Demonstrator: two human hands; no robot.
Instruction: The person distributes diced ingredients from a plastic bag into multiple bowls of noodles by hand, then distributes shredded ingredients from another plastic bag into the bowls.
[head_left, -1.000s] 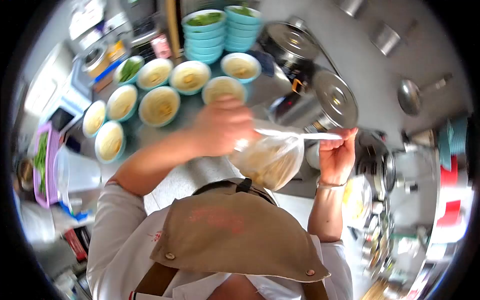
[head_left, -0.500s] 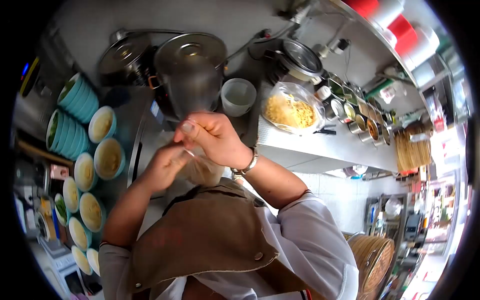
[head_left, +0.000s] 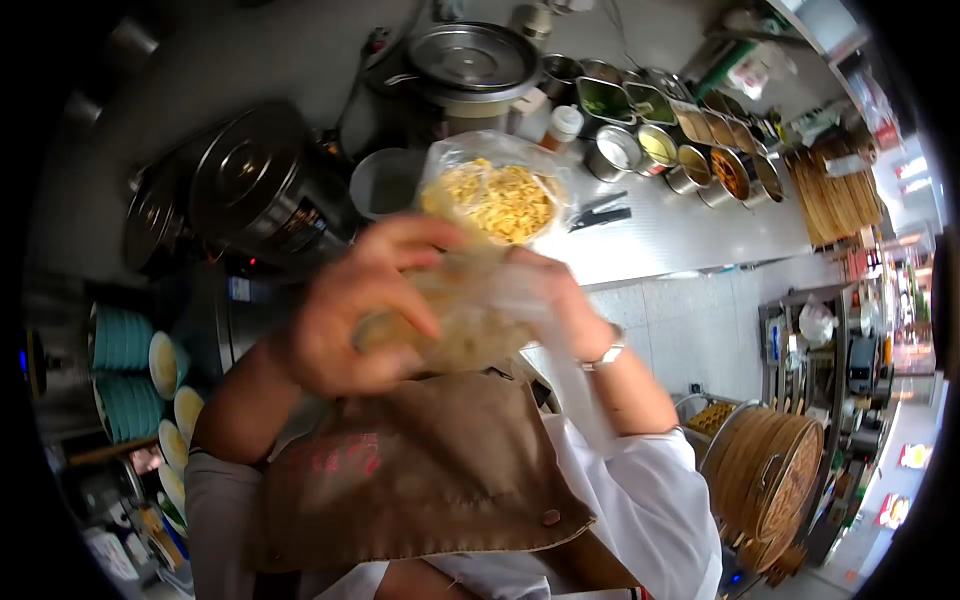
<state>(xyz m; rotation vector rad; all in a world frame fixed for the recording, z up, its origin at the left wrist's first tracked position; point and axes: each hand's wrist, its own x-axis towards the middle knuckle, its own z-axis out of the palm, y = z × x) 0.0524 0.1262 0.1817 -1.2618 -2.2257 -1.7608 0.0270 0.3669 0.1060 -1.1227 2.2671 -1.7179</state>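
Note:
A clear plastic bag (head_left: 470, 320) with pale, yellowish contents is held in front of the apron, blurred by motion. My left hand (head_left: 365, 310) curves around its left side, thumb and fingers spread over the plastic. On the other side, my right hand (head_left: 560, 300) grips the bag, and a loose strip of plastic hangs down along the wrist. What exactly the bag contains I cannot make out. Just beyond the hands, a larger open plastic bag (head_left: 500, 200) of yellow, noodle-like pieces lies on the steel counter.
Lidded pots (head_left: 245, 175) and a plastic tub (head_left: 385, 183) stand at the back left. Metal seasoning containers (head_left: 615, 150) and a dark-handled utensil (head_left: 603, 217) occupy the counter on the right. Teal bowls (head_left: 125, 405) are stacked at the left; bamboo steamers (head_left: 760, 460) stand lower right.
My view has swung to the right. Both hands, earlier pinched together at the top of the bag, have moved apart, and the bag is now up between them.

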